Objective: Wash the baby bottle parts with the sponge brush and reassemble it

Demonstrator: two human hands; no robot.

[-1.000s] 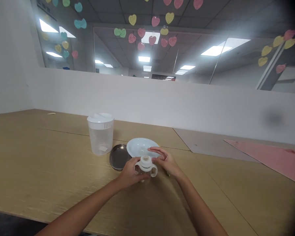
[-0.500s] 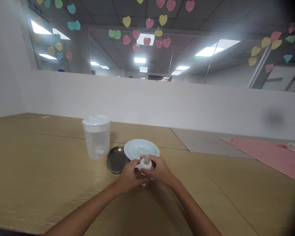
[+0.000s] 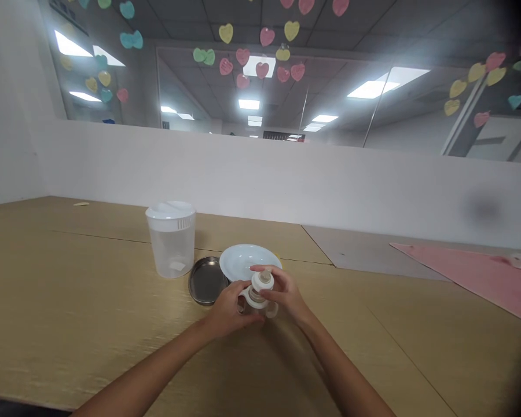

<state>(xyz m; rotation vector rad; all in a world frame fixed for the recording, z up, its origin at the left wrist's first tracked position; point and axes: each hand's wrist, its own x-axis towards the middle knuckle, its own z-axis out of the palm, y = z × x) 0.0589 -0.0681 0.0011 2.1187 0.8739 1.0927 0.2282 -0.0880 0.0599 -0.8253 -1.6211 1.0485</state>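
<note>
A baby bottle (image 3: 255,302) with white side handles stands upright in front of me, close to the table's surface. My left hand (image 3: 229,308) is closed round its left side at the handle. My right hand (image 3: 290,296) pinches the white nipple collar (image 3: 260,284), from which a soft clear nipple points up. The collar sits tilted above the bottle's neck, with a see-through band showing between them; whether they still touch I cannot tell. Just behind the hands lies a white oval bowl (image 3: 238,260), and left of it a round dark metal dish (image 3: 207,281).
A clear plastic tub with a white lid (image 3: 171,240) stands behind and left of the dish. A pink cloth (image 3: 473,272) covers the table's right side. A grey panel (image 3: 364,249) lies behind it, against the white wall (image 3: 264,179).
My right hand has raised and tilted the nipple collar upward, showing the bottle's neck beneath it. My left hand keeps its place on the bottle. The view has shifted slightly.
</note>
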